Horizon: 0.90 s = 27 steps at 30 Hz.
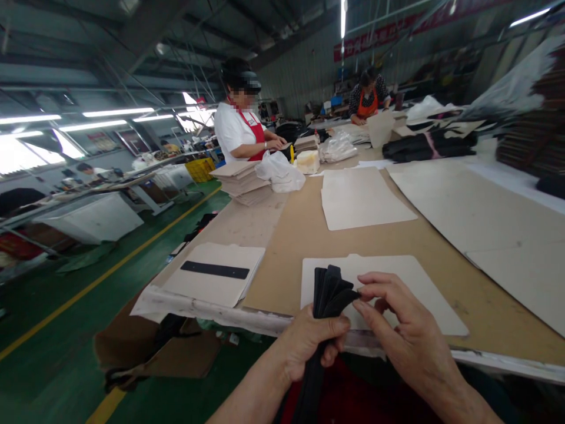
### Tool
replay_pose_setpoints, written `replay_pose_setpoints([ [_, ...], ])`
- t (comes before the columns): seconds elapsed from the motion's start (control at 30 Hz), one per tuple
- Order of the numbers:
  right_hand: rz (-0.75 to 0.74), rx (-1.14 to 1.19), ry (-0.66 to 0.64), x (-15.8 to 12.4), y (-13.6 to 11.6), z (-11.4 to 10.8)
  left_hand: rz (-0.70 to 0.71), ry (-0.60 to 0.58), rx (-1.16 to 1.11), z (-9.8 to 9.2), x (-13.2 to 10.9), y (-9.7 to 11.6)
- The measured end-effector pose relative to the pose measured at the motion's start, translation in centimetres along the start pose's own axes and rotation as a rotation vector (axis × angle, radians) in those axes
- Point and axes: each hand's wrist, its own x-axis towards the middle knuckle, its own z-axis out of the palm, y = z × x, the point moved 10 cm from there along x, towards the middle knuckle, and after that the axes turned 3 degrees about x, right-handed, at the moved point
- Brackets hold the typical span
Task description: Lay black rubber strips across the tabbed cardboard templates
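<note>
A bundle of black strips (pixel 329 294) is gripped in my left hand (pixel 315 335), its upper ends fanned apart above my thumb and its lower part hanging toward my lap. My right hand (pixel 399 318) pinches the tip of one strip at the fan's right side between thumb and forefinger. Behind the bundle, a pale board (pixel 424 288) with rounded corners lies at the table's near edge. To the left, a single black strip (pixel 214 270) rests flat across a small stack of similar pale boards (pixel 242 259).
More pale boards (pixel 366 197) lie farther back, with large sheets (pixel 498 218) at right. Folded cardboard pieces (pixel 242 179) and a plastic bag (pixel 282 171) stand at the table's left edge. Two co-workers, one in a red apron (pixel 253 132), work beyond. A cardboard box (pixel 128 335) sits below.
</note>
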Motion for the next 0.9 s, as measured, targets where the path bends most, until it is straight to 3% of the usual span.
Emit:
replay_pose_setpoints([
  [0.27, -0.090, -0.124, 0.079, -0.3, -0.9, -0.6, -0.020, -0.006, 0.004, 0.2, 0.5, -0.5],
  [0.57, -0.129, -0.145, 0.010, -0.7, -0.5, 0.7, -0.020, -0.057, -0.037, 0.8, 0.7, -0.7],
  [0.8, -0.041, -0.099, 0.015, -1.0, -0.3, 0.5, -0.022, -0.043, -0.016, 0.5, 1.0, -1.0],
  [0.9, 0.050, 0.002, -0.083, -0.7, 0.0, 1.1, -0.019, -0.029, -0.001, 0.6, 1.1, -1.0],
])
